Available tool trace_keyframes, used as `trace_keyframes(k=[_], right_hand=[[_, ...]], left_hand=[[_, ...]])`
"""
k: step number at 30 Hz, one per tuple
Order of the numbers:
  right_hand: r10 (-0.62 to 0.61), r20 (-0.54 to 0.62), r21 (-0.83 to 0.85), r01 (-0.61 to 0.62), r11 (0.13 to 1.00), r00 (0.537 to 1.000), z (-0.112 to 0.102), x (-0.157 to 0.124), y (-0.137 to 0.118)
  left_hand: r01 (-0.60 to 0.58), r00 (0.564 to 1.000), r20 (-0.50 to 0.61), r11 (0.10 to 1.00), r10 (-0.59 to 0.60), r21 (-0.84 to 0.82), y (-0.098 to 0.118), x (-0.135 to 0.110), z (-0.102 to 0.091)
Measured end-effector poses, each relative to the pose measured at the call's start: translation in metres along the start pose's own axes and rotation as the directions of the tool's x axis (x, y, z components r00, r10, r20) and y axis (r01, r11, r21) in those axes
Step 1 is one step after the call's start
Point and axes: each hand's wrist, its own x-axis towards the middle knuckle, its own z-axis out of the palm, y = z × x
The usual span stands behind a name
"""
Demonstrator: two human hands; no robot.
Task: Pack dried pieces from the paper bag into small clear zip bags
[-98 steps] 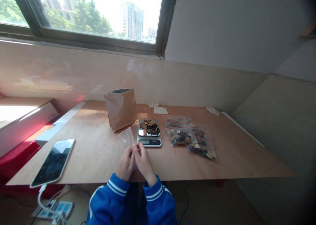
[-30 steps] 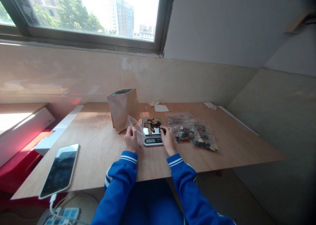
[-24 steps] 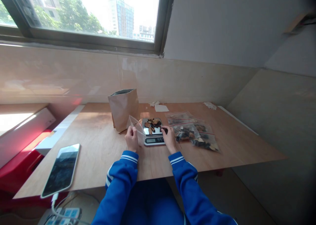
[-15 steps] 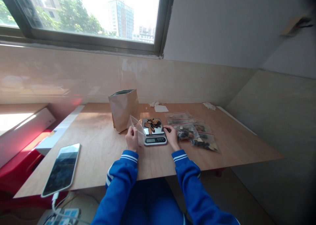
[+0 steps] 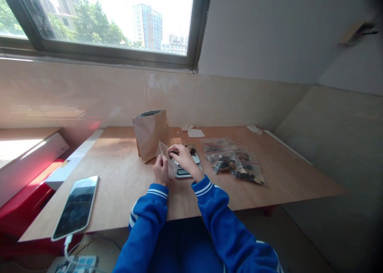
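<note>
A clear plastic bag is pinched in my left hand, its mouth facing up and right. My right hand reaches across to the bag's opening, its fingers closed on dark dried slices. Beneath the right hand lies a small digital kitchen scale, largely covered by it. More brown dried slices show on the scale's pan behind the hand. Just behind the left hand stands an open brown paper bag.
Several zip bags of dark and pale dried pieces lie right of the scale. A white paper and crumpled tissue are at the back. A phone on a charging cable lies front left, near the table's edge.
My right hand has moved left from the scale's right side to the mouth of the plastic bag, carrying dried slices. The left hand keeps holding the bag in about the same place.
</note>
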Motion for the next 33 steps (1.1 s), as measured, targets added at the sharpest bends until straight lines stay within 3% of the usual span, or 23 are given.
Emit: trace_keyframes(k=[4,11,14,17,20,26,29,33], right_hand=[[0.016,0.028,-0.125,-0.013,0.992,0.999,0.008,0.005,0.001],[0.059,0.013,-0.017,-0.059,0.998,0.998,0.008,0.006,0.001],[0.015,-0.080,-0.014,-0.016,1.000,0.997,0.000,0.002,0.007],[-0.003,-0.189,-0.142,-0.024,0.990,0.982,-0.006,-0.006,0.023],[0.019,-0.269,-0.334,-0.112,0.936,0.963,-0.001,-0.018,0.046],[0.014,-0.260,-0.552,-0.160,0.818,0.966,0.025,-0.034,0.073],[-0.022,-0.252,-0.553,-0.126,0.824,0.967,0.027,-0.035,0.077],[-0.073,-0.261,-0.447,-0.054,0.893,0.963,0.021,-0.037,0.083]], left_hand=[[-0.004,1.000,0.019,1.000,0.004,-0.005,-0.003,0.000,0.001],[0.013,1.000,0.027,0.999,-0.012,-0.038,-0.004,-0.001,0.002],[0.017,1.000,0.027,0.999,-0.016,-0.048,-0.004,-0.001,0.002],[0.017,1.000,0.013,0.999,-0.017,-0.032,-0.005,-0.001,0.001],[0.016,1.000,0.005,1.000,-0.016,-0.015,-0.005,-0.001,0.001],[0.024,1.000,0.006,0.999,-0.024,-0.024,-0.005,-0.002,0.001],[0.021,1.000,-0.001,1.000,-0.021,-0.013,-0.005,-0.002,0.001],[0.021,1.000,0.000,1.000,-0.021,-0.004,-0.003,-0.002,0.001]])
